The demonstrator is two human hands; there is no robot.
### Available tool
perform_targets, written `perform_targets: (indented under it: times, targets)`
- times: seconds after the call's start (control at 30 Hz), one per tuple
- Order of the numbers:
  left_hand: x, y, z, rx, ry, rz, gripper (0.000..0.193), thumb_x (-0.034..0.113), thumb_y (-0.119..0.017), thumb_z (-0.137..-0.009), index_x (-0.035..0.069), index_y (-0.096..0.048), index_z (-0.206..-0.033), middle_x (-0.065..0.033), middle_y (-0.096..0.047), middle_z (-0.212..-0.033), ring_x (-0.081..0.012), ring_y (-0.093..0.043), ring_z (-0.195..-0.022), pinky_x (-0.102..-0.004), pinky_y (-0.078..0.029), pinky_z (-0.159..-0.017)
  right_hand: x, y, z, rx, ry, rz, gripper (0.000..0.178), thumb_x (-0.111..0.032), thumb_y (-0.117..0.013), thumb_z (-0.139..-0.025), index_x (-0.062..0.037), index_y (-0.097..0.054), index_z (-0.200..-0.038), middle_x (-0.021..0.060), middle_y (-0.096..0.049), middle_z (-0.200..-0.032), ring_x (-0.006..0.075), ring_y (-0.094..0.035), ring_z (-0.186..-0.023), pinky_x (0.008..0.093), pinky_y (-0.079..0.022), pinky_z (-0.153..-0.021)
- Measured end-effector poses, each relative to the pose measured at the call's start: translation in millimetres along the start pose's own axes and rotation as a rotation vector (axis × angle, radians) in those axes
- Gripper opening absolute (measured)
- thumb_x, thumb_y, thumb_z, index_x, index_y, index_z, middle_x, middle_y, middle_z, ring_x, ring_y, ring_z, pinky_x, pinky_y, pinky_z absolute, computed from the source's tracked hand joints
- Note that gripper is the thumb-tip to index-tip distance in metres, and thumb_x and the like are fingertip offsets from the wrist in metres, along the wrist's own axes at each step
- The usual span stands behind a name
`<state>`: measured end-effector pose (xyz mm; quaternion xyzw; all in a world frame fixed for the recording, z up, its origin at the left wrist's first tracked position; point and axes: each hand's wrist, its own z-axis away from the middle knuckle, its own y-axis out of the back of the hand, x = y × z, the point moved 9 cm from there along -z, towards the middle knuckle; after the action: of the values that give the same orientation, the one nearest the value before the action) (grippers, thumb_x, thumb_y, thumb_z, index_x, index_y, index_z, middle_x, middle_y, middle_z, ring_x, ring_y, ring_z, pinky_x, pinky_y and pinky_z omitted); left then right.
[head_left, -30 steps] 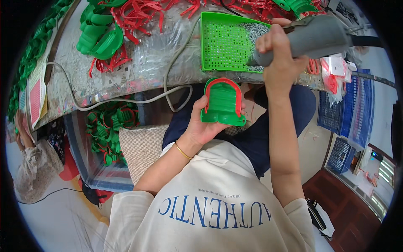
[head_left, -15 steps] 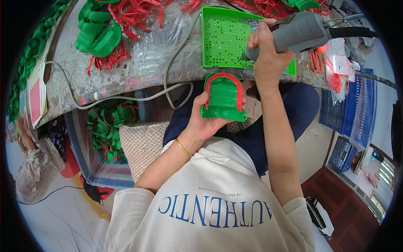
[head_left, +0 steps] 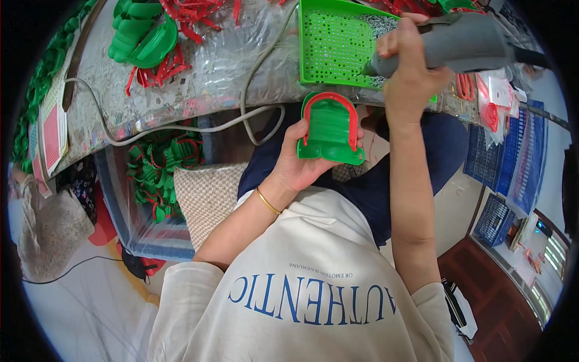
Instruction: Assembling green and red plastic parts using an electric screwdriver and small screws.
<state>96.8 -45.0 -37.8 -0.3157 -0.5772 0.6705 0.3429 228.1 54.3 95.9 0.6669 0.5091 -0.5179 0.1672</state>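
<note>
My left hand [head_left: 294, 167] grips a scoop-shaped green plastic part [head_left: 329, 128] just off the table's near edge, its hollow side facing up. A red U-shaped plastic handle [head_left: 352, 125] lies along the inside of its rounded rim. My right hand [head_left: 410, 78] is wrapped round a grey corded power screwdriver [head_left: 461, 43], which is slightly blurred. The tool's nose points left, over a green perforated tray [head_left: 303, 54]. Small silvery screws [head_left: 384, 25] are heaped at that tray's far right.
Green plastic parts [head_left: 145, 45] and red handles [head_left: 158, 73] are piled on the worn table [head_left: 205, 90]. A grey cable [head_left: 181, 136] loops over its edge. Below left, a crate [head_left: 157, 250] holds assembled green-and-red pieces [head_left: 160, 172]. Another person's sleeve [head_left: 51, 229] shows at far left.
The whole view has shifted slightly. Both hands still hold the same things, and the screwdriver's nose remains over the tray. At far left, the other person's arm has moved.
</note>
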Motion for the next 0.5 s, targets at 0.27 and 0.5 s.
perform_targets:
  times: [0.27, 0.5]
  targets:
    - [6.3, -1.5, 3.1, 0.022, -0.054, -0.059, 0.075, 0.053, -0.057, -0.085, -0.001, -0.043, -0.136, -0.0251, -0.052, -0.13, -0.0352, -0.055, -0.117, -0.0482, -0.046, -0.1, -62.0, -18.1, 32.5, -0.12, -0.089, -0.032, 0.019, -0.009, -0.059, -0.089, 0.0053, -0.054, -0.101, 0.0037, -0.044, -0.063, 0.0136, -0.044, -0.054, 0.0308, -0.04, -0.057]
    - [6.9, -8.4, 11.1, 0.105, -0.098, -0.143, 0.073, 0.054, -0.056, -0.085, 0.0, -0.046, -0.134, -0.0236, -0.055, -0.127, -0.0359, -0.059, -0.113, -0.0469, -0.05, -0.095, -66.6, -16.3, 61.4, -0.134, -0.145, 0.025, 0.024, -0.01, -0.057, -0.09, 0.0053, -0.052, -0.107, 0.0038, -0.044, -0.062, 0.0131, -0.045, -0.052, 0.0313, -0.041, -0.056]
